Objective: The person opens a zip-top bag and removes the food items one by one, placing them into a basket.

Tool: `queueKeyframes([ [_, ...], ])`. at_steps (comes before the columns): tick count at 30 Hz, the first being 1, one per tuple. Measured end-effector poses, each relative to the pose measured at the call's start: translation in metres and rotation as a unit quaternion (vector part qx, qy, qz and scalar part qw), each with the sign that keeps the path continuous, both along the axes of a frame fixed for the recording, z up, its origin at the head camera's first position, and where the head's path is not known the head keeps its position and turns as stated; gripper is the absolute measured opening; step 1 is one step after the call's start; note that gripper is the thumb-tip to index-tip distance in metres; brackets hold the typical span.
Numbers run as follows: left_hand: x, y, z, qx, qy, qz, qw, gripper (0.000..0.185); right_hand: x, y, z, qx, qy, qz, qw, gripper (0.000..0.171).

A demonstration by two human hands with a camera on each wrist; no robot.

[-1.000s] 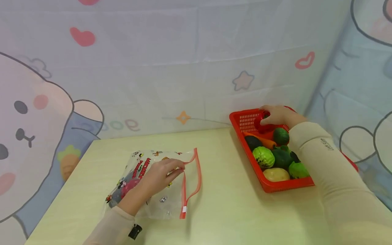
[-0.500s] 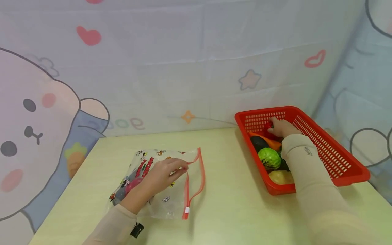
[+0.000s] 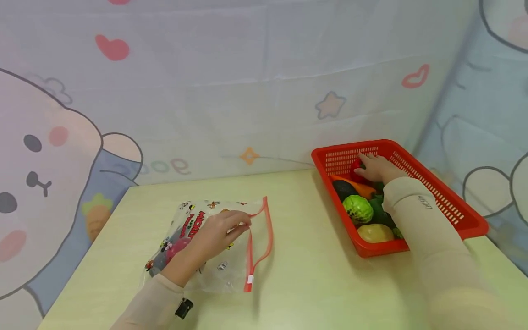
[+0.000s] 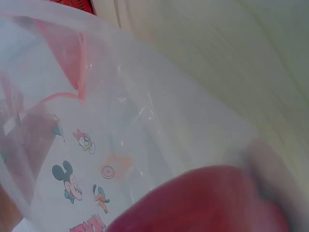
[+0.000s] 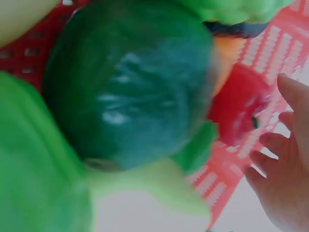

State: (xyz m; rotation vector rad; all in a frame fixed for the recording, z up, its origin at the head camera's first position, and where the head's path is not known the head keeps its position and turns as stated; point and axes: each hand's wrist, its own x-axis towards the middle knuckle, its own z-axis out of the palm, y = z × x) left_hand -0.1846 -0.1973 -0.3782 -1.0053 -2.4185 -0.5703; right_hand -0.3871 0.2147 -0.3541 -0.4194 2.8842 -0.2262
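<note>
A clear zip bag [image 3: 218,263] with cartoon prints and a red zip strip [image 3: 249,256] lies on the pale table [image 3: 297,284]. My left hand [image 3: 222,229] pinches the bag's upper film near its mouth. In the left wrist view the bag [image 4: 120,145] fills the frame, with a pink-red item [image 4: 207,203] inside. My right hand [image 3: 373,167] is in the far end of the red basket [image 3: 466,220], beside a red fruit [image 3: 355,173]. In the right wrist view its fingers [image 5: 285,159] stand slightly apart from that red fruit [image 5: 239,113].
The basket also holds a carrot [image 3: 359,187], a bumpy light green fruit [image 3: 357,209], dark green pieces [image 3: 343,189] and a yellowish potato [image 3: 374,233]. A dark green ball [image 5: 130,87] fills the right wrist view. A printed cloth backdrop [image 3: 247,91] stands behind the table.
My right hand came down from above the basket rim with the red fruit into the basket's far end, and its fingers now stand off it. The left hand stays on the bag.
</note>
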Motion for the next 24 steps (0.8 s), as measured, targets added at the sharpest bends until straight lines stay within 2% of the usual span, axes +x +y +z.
queueKeyframes([
  [3,-0.001,-0.002,0.0,0.006,0.011,0.003,0.9999,0.018,0.005,-0.02,0.009,0.024,0.06,0.032,0.997,0.074],
  [6,-0.001,-0.002,0.0,0.01,0.018,0.004,0.9998,0.019,0.021,-0.051,0.026,0.04,0.133,0.073,0.988,0.063],
  [9,-0.001,-0.003,-0.001,0.012,0.024,0.004,0.9996,0.02,0.036,-0.08,0.039,0.018,0.2,0.116,0.973,0.054],
  [12,-0.003,-0.003,-0.002,0.015,0.036,0.003,0.9992,0.021,0.052,-0.105,0.054,-0.006,0.23,0.148,0.962,0.05],
  [17,-0.005,-0.001,-0.002,0.022,0.055,-0.003,0.9982,0.02,0.079,-0.138,0.069,-0.031,0.228,0.214,0.949,0.042],
  [20,-0.006,-0.001,-0.003,0.022,0.06,-0.002,0.9979,0.019,0.099,-0.156,0.068,-0.035,0.218,0.268,0.938,0.027],
  [24,-0.005,-0.001,-0.003,0.02,0.064,0.009,0.9977,0.021,0.122,-0.18,0.053,-0.005,0.149,0.338,0.929,0.013],
])
